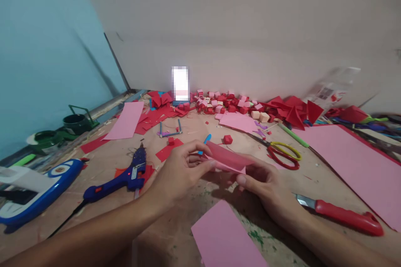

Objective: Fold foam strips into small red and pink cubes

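— On the table (pixel 313 179), near its middle, what lies around?
— A glue gun (pixel 125 177) to the left, scissors (pixel 283 152) behind on the right, a knife (pixel 341 215) beside the right wrist, and a pink sheet (pixel 225 238) at the near edge.
— And the hands?
— Forearms angle inward. The left hand (pixel 178 171) and right hand (pixel 266 187) meet just above the table, with the fingers of both pinched on a folded paper strip (pixel 228 158) held between them.

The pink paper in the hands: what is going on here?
A person holds a folded pink paper between the left hand and the right hand, just above the table. A blue glue gun lies to the left; scissors and a red-handled knife lie to the right. Red and pink cubes are piled by the wall.
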